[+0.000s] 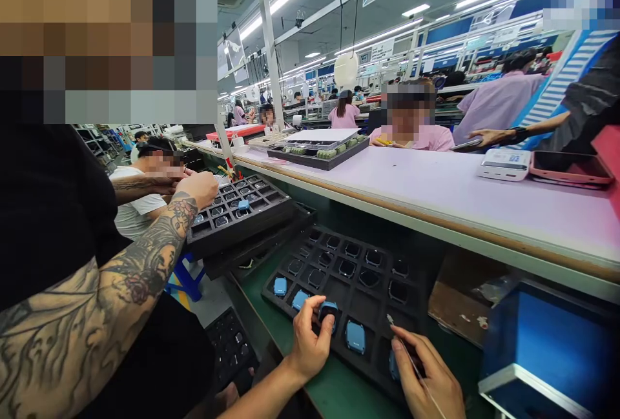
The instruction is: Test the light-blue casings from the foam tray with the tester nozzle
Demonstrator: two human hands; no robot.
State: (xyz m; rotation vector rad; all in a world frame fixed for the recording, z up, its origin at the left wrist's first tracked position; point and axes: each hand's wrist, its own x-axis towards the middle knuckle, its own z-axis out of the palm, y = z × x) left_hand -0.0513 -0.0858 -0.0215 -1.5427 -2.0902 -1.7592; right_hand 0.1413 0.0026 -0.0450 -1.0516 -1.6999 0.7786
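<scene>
Pinching a watch [328, 316] in the left hand [310, 341], thumb against the near side and curled fingertips at the far edge, dark screen partly showing, just above the near part of a black tray [339, 288]. Holding a white cable [417, 368] in the right hand [426, 370] between thumb and forefinger, remaining fingers loosely bent alongside, with a small plug [390, 319] sticking out past the fingertips toward the tray. Plug and watch held apart, near each other. Can see more blue watches [356, 336] in the tray's near row, with one partly hidden behind the right hand; cannot tell whether touching it. Farther back in the tray, can make out rows of dark watch faces [346, 268]. Under the tray, can see a green bench top [339, 393]; to the right, a blue box [547, 335]. Over on the left, can see a person's tattooed arm [145, 264] reaching toward a second tray [232, 212], with a small blue watch [243, 204] sitting on top.
</scene>
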